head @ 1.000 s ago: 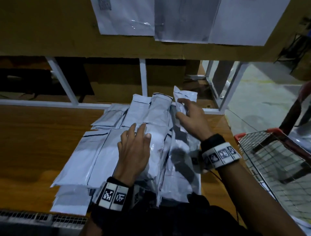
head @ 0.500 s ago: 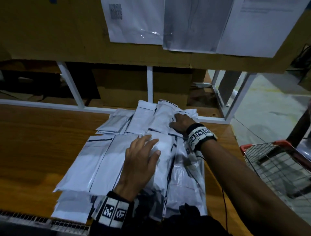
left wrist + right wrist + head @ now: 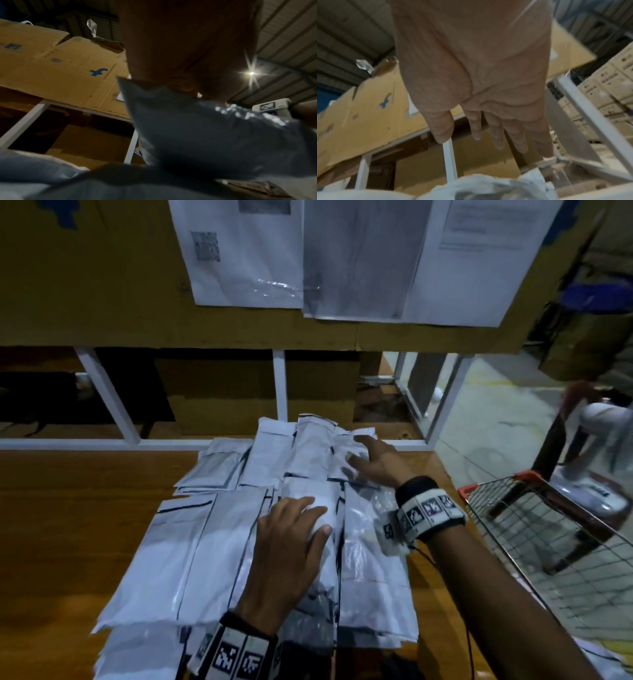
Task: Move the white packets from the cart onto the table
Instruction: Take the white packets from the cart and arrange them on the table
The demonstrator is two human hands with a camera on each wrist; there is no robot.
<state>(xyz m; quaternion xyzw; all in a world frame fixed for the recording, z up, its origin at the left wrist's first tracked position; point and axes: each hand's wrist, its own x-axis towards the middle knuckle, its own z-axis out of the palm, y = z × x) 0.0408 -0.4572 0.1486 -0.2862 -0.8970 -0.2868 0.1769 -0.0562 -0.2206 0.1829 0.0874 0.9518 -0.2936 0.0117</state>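
Several white packets [image 3: 219, 546] lie overlapping in a pile on the wooden table [image 3: 68, 525]. My left hand [image 3: 301, 517] rests flat on a packet in the middle of the pile, fingers straight. In the left wrist view the left hand [image 3: 188, 54] sits over a grey-looking packet [image 3: 205, 128]. My right hand [image 3: 359, 462] is spread over the packets at the far right of the pile. The right wrist view shows the right hand [image 3: 488, 135] with straight fingers and nothing in it, and packets [image 3: 488, 186] below. The wire cart [image 3: 496, 482] stands to the right of the table.
A cardboard board with paper sheets [image 3: 308, 258] hangs over the table's far edge, above white frame posts [image 3: 279, 385]. Another person [image 3: 603, 371] stands beyond the cart at the far right. Bare wood lies left of the pile.
My right hand laid down the packet it gripped at the far end of the pile and now has straight fingers. The left hand stayed on the pile. The view tilted up.
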